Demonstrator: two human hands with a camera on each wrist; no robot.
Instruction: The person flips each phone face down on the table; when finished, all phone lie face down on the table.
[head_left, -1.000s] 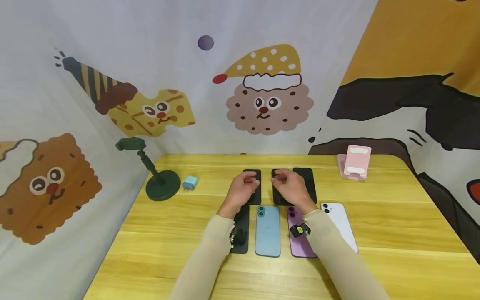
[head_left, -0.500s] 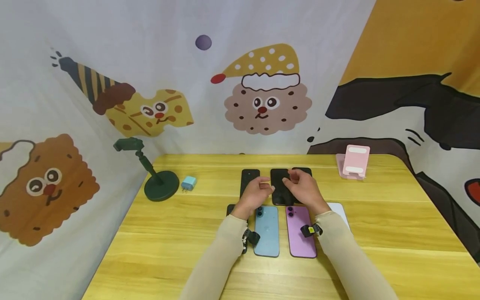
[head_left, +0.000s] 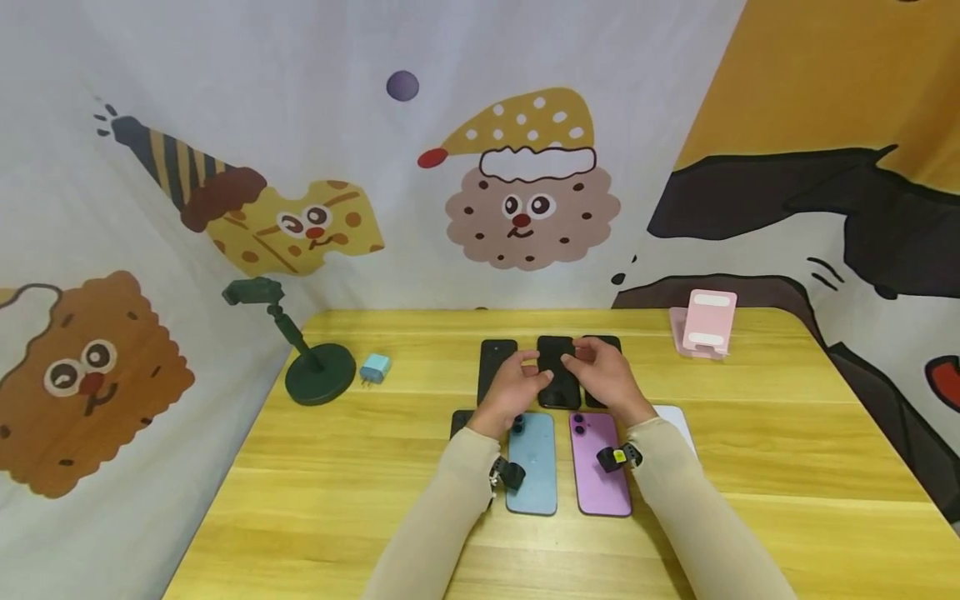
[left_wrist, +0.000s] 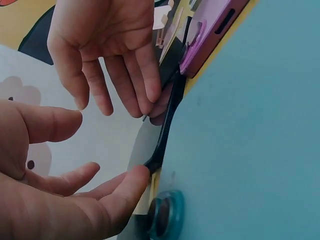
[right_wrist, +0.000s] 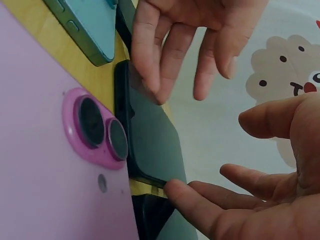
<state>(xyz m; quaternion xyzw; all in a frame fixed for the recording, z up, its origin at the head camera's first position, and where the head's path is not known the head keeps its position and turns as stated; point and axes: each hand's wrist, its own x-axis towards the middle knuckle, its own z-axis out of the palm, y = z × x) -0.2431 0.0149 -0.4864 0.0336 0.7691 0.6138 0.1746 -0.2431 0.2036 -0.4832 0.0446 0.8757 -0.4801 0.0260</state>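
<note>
Black phones (head_left: 497, 365) apparently flank hands; table (head_left: 787, 433) right open.

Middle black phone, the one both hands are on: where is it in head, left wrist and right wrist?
Head: middle black phone lies in the far row, centre, between left hand and right hand.
Left wrist: thin dark edge running up the centre, fingertips at both ends.
Right wrist: dark slab left of centre, fingertips on both sides.
Shared landmark: purple phone, next to it.
</note>
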